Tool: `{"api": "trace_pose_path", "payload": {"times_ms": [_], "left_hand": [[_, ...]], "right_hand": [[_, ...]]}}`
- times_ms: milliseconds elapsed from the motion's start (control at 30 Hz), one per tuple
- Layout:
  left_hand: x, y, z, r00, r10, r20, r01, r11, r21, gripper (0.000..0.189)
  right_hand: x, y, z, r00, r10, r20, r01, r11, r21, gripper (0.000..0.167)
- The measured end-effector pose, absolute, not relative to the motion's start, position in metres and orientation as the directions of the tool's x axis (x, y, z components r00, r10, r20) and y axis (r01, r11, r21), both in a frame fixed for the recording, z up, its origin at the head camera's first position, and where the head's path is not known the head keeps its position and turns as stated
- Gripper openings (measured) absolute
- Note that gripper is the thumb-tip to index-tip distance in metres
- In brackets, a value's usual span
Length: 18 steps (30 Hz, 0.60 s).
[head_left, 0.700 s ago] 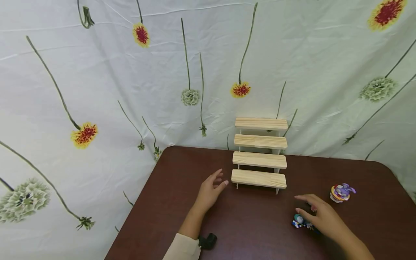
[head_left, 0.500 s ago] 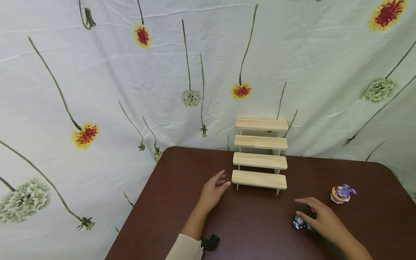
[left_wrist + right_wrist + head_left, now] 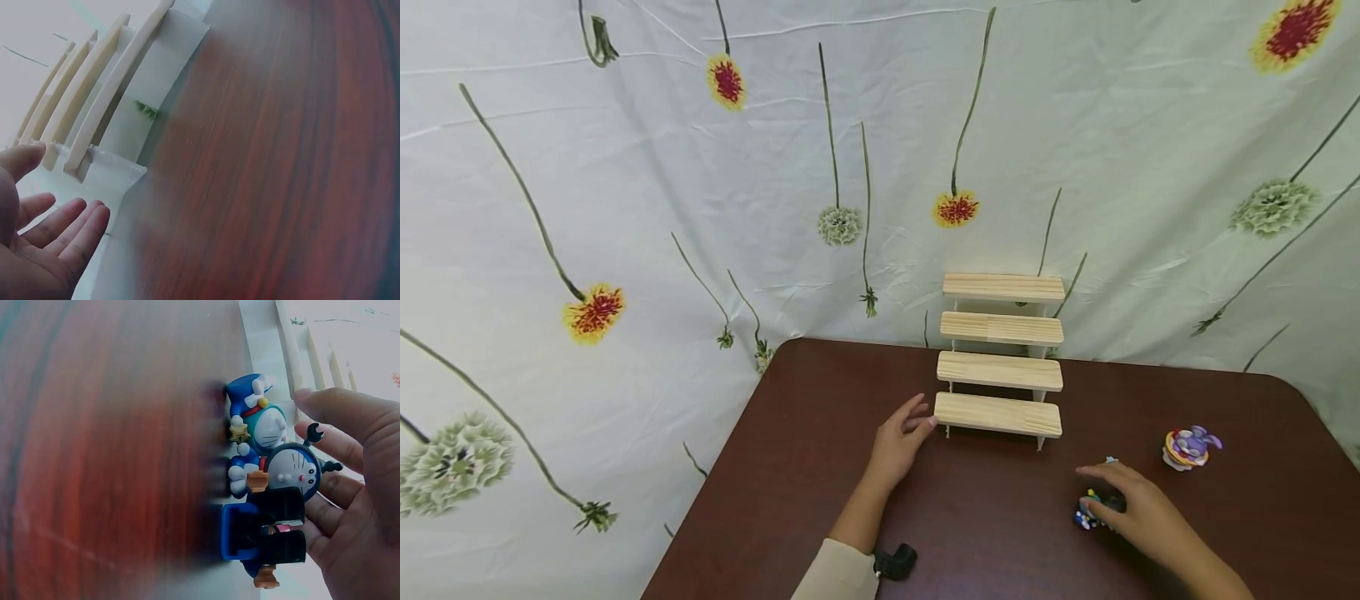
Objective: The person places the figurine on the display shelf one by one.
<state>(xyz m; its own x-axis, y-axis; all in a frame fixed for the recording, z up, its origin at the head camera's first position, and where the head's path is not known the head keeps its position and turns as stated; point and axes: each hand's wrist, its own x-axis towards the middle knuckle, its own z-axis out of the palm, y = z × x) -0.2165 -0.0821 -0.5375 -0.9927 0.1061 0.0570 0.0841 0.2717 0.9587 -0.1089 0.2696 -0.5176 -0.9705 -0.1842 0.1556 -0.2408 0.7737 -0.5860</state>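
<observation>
In the head view my right hand is over a small group of toy figurines, thumb and forefinger apart. The right wrist view shows a blue-and-white figurine with a gold star, a blue cat figurine with dark horn-like parts, and a black-and-blue piece. My fingers lie behind them; whether they touch is unclear. My left hand holds nothing, its fingers relaxed near the left end of the lowest step of a wooden tiered shelf.
To the right, a purple rabbit-like figurine in a yellow-rimmed cup stands on the dark brown table. Behind the shelf hangs a white cloth printed with flowers. A black strap device is on my left wrist.
My left hand has shifted slightly right, closer to the lowest step. My right hand has moved a little left and down over the figurines, and a light-coloured bit now shows above its forefinger.
</observation>
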Motion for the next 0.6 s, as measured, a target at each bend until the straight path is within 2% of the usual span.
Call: {"api": "trace_pose_path", "payload": {"times_ms": [433,600], "left_hand": [[-0.220,-0.075,-0.547,-0.993,0.120,0.020,0.036,0.135,0.990,0.061],[-0.221,-0.075,-0.548,-0.990,0.138,0.002,0.022,0.143,0.990,0.063]], "right_hand": [[-0.110,0.271,-0.525,-0.957,-0.251,0.147,-0.291,0.822,-0.489,0.035],[-0.109,0.272,-0.525,-0.965,-0.242,0.101,-0.259,0.820,-0.510,0.034]]}}
